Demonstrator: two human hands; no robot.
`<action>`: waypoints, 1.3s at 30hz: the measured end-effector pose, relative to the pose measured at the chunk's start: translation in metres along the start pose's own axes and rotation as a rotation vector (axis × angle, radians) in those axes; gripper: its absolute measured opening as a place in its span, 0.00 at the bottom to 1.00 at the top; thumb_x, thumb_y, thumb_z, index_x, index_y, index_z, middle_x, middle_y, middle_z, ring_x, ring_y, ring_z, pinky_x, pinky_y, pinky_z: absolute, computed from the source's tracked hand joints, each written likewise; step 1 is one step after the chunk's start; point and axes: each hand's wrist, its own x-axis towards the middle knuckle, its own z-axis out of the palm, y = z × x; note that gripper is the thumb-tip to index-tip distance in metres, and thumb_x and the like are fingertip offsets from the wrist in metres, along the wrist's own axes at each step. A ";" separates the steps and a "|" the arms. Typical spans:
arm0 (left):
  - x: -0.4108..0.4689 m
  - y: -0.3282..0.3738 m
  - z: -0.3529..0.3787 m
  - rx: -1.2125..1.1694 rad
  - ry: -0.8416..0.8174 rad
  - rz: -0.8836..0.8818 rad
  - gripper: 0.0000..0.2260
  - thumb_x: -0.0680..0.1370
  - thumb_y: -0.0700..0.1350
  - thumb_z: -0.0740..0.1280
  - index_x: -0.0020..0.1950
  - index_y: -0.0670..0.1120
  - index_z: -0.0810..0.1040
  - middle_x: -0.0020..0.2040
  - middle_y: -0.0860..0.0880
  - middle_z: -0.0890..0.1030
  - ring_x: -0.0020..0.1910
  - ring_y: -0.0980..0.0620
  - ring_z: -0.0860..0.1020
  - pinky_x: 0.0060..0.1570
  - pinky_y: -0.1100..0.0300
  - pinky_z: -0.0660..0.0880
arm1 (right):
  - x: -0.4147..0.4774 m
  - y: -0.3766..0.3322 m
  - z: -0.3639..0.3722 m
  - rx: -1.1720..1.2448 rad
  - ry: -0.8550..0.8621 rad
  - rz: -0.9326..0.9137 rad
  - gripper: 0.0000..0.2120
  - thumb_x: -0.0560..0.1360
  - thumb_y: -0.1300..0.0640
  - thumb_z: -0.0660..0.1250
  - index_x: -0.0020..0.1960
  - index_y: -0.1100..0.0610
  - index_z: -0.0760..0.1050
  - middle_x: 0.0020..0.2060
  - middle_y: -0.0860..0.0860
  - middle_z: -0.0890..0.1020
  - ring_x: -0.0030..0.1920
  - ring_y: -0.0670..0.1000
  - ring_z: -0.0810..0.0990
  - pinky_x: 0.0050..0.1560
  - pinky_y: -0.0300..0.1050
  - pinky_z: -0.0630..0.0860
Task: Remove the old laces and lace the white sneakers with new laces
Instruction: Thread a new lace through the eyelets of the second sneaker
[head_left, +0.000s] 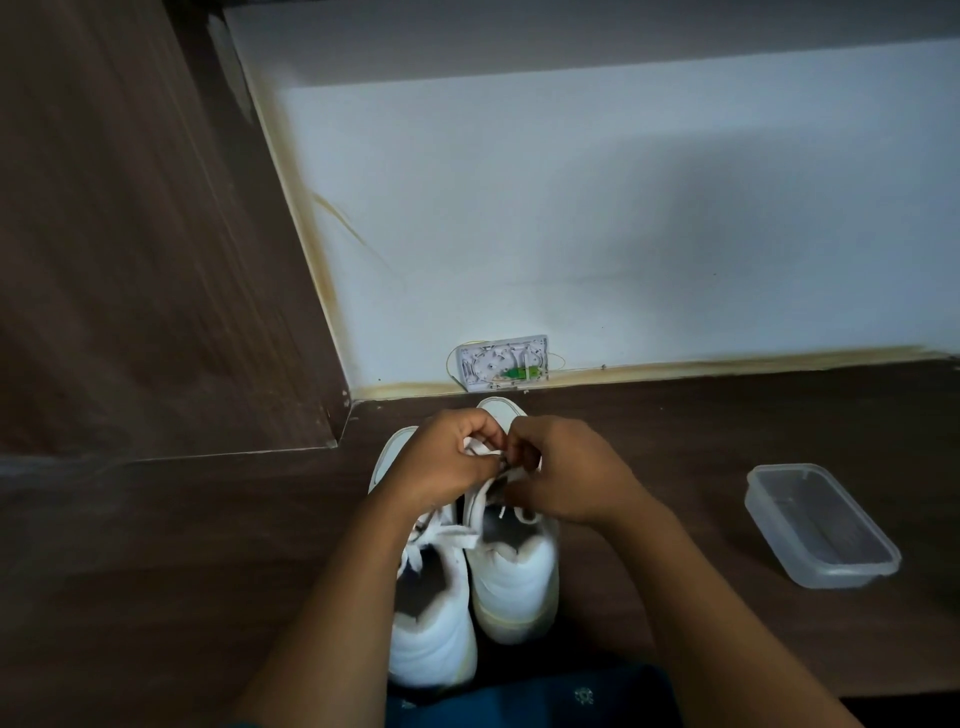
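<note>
Two white sneakers stand side by side on the dark wooden surface, heels toward me. The left sneaker (431, 623) has a white lace (441, 535) lying loose across its opening. Both hands work over the front of the right sneaker (514, 582). My left hand (441, 460) pinches a white lace (480, 449) with curled fingers. My right hand (566, 470) has its fingers curled on the same lace beside it. The eyelets under the hands are hidden.
A clear plastic container (821, 525) sits open on the wood to the right. A small white wall box (501, 361) with a green connector is fixed low on the white wall behind the shoes. A dark wood panel (130, 234) rises on the left.
</note>
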 end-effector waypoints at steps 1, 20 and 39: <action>0.000 0.000 0.000 0.002 0.001 -0.001 0.08 0.63 0.44 0.69 0.36 0.57 0.79 0.37 0.54 0.81 0.39 0.55 0.77 0.47 0.50 0.76 | 0.001 -0.001 0.001 -0.052 0.019 -0.003 0.11 0.63 0.51 0.75 0.39 0.49 0.73 0.37 0.46 0.77 0.39 0.49 0.75 0.39 0.44 0.71; -0.008 0.018 -0.025 0.102 0.226 0.047 0.19 0.63 0.32 0.77 0.42 0.52 0.76 0.51 0.54 0.68 0.41 0.48 0.79 0.43 0.59 0.78 | 0.007 0.005 0.003 0.096 0.124 -0.042 0.09 0.70 0.56 0.72 0.49 0.51 0.81 0.43 0.47 0.81 0.39 0.44 0.76 0.41 0.38 0.71; -0.013 0.045 -0.025 -1.193 0.046 -0.168 0.12 0.61 0.50 0.77 0.35 0.44 0.79 0.36 0.46 0.83 0.40 0.49 0.84 0.39 0.61 0.78 | 0.012 0.002 0.001 0.230 0.096 0.097 0.10 0.67 0.67 0.72 0.42 0.54 0.78 0.33 0.45 0.78 0.33 0.38 0.73 0.34 0.27 0.67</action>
